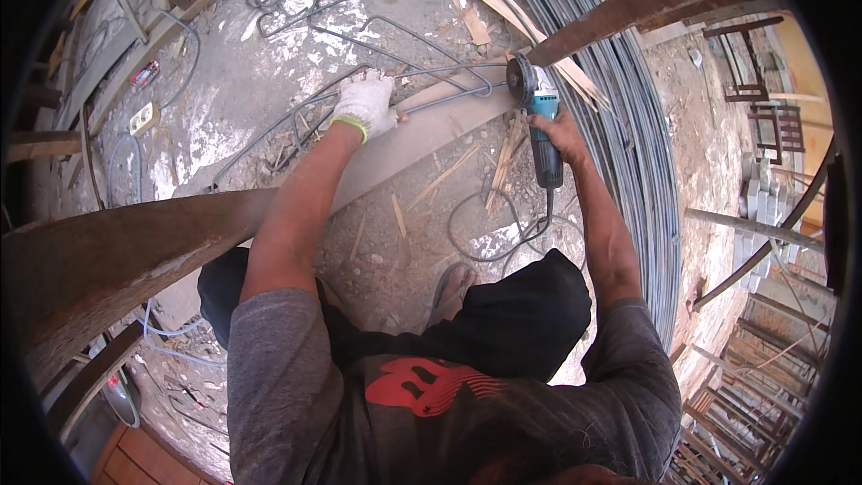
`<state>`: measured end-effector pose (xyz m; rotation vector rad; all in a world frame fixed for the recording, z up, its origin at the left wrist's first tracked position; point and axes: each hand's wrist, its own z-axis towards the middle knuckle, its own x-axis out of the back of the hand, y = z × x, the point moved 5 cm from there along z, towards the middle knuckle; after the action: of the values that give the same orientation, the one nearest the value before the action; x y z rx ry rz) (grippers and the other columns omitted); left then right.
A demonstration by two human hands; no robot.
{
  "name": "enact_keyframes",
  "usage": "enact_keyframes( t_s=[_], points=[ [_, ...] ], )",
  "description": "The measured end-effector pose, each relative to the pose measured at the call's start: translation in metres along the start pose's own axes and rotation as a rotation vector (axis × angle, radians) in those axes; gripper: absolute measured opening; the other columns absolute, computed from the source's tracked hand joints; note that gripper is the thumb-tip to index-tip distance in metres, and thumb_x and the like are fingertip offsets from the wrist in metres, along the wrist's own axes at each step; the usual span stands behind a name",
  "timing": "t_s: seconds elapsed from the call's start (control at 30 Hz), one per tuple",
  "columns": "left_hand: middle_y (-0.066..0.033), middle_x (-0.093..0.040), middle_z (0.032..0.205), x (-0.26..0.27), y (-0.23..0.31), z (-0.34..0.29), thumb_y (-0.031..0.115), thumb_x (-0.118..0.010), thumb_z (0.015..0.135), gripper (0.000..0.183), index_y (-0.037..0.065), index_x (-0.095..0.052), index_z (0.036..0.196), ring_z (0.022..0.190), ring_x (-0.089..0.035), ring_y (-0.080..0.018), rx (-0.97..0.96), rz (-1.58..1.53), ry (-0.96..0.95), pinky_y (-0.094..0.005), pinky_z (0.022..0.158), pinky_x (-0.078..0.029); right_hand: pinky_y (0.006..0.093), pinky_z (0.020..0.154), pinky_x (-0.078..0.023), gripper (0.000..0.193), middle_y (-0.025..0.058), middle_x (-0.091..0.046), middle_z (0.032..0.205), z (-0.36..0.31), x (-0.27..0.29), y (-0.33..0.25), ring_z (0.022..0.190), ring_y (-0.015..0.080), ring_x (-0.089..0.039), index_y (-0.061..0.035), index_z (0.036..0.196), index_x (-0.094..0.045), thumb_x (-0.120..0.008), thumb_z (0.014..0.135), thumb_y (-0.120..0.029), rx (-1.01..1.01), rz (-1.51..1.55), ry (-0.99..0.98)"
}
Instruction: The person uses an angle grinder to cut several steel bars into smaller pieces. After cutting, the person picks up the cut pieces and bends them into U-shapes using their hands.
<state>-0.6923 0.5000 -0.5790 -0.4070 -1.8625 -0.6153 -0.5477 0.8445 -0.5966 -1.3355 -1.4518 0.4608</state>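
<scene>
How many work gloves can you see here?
1: a white work glove, worn on the left hand. The right hand, holding the angle grinder, is bare. Others could be hidden from this view.

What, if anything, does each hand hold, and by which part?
Right hand: angle grinder, by its body near the head. Gloved left hand: at the steel rods; its grip is hidden.

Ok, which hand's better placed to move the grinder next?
Right, most likely: the right hand already grips the grinder, while the gloved left hand is away from it, at the bent rods.
</scene>
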Motion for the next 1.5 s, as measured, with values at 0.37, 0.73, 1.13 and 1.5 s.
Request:
enact_keyframes(
  t_s=[0.37,0.73,1.13,1.5],
  points=[
    [-0.0206,-0.048,0.137,-0.005,-0.002,0.002,0.053,-0.073,0.078,0.082,0.006,-0.046,0.14,0.131,-0.044,-0.0377,0.016,0.003,0.012,-0.0496,0.107,-0.036,0.0332,0.075,-0.052,0.06,0.0119,-0.065,0.1,-0.001,0.012,-0.006,0.083,0.0188,-0.062,0.0049,0.122,-0.053,-0.077,0.074,-0.022,-0.003,-0.024,0.015],
    [-0.0207,-0.047,0.139,-0.002,0.0,0.0,0.051,-0.072,0.08,0.083,0.006,-0.042,0.143,0.132,-0.044,-0.037,0.027,-0.011,-0.058,-0.0498,0.108,-0.035,0.0344,0.077,-0.052,0.061,0.0153,-0.065,0.102,0.005,0.004,-0.001,0.086,0.0206,-0.063,0.0068,0.122,-0.052,-0.075,0.075,-0.022,0.004,-0.068,0.016],
    [-0.0206,-0.046,0.14,-0.008,-0.001,-0.002,0.052,-0.07,0.081,0.083,0.008,-0.039,0.145,0.133,-0.043,-0.0367,0.019,0.022,0.041,-0.0494,0.107,-0.035,0.035,0.082,-0.051,0.061,0.0164,-0.065,0.104,-0.001,-0.001,-0.015,0.09,0.0229,-0.063,0.0094,0.123,-0.05,-0.074,0.075,-0.018,-0.033,-0.149,-0.008],
    [-0.02,-0.046,0.141,-0.008,-0.002,0.0,0.054,-0.07,0.081,0.085,0.009,-0.039,0.146,0.133,-0.043,-0.0365,0.046,-0.003,0.01,-0.0512,0.107,-0.036,0.034,0.085,-0.051,0.067,0.0154,-0.067,0.105,-0.014,0.006,0.008,0.092,0.0214,-0.063,0.0105,0.121,-0.052,-0.079,0.071,-0.025,0.013,-0.177,0.024]
  ],
)
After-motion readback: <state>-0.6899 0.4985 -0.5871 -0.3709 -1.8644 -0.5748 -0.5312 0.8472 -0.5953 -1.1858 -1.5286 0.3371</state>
